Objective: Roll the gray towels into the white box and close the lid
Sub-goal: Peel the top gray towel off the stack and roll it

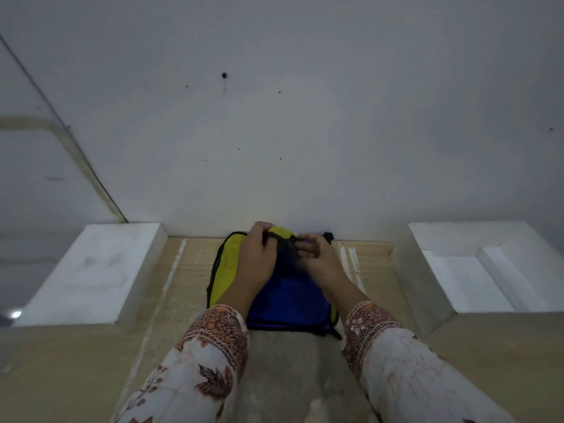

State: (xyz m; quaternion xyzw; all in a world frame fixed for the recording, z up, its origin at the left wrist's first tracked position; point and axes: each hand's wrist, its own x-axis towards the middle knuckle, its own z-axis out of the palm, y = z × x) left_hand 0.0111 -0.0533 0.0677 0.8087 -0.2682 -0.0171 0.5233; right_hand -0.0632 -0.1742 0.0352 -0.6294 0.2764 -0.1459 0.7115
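Note:
A stack of cloths lies on the wooden table against the wall. On top is a blue towel point(287, 297) with black edging, and a yellow towel point(227, 267) shows beneath it on the left. My left hand point(259, 254) grips the far edge of the towels, curled over a yellow fold. My right hand point(317, 257) pinches the dark far edge of the blue towel right beside it. No gray towel can be made out in this dim light. A white box lid point(88, 270) lies flat at the left, and the open white box point(476, 270) stands at the right.
The wooden table point(91, 361) runs up to a plain grey wall point(274, 132). The box at the right has a raised white insert point(512, 270) inside. Patterned sleeves cover both forearms at the bottom.

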